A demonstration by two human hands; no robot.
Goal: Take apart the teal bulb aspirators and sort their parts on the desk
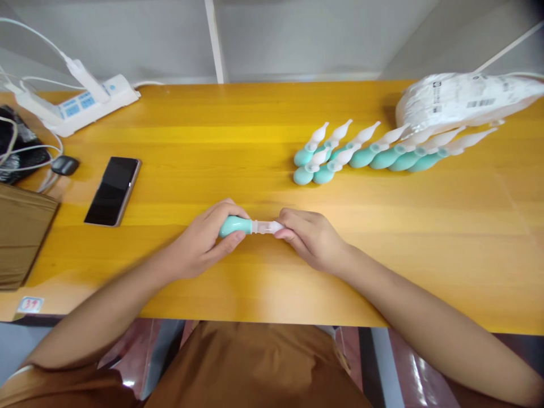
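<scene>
Yellow wood makes up the table (238, 136) that fills the frame, and along its left edge lie a brown cardboard box (21, 238), a white power strip (91, 102) with plugs at the upper left, and a dark phone (113, 190) lying flat below it. At centre, just above the near edge, the left hand (199, 243) is curled shut around the teal bulb (235, 225) of a small aspirator, thumb underneath and fingers over the top. The right hand (312, 238) meets it from the other side, fingertips pinched closed on the clear nozzle tip (267, 227), so the piece is held level between both hands just over the tabletop. By the look of it, the step in hand is joining or seating tip and bulb; the next move would call for a straight, steady push or twist along the shared axis. At the upper right lies a row of finished teal-and-white aspirators (365, 153), fanned side by side, touching, and beyond them a white plastic bag (459, 102).
</scene>
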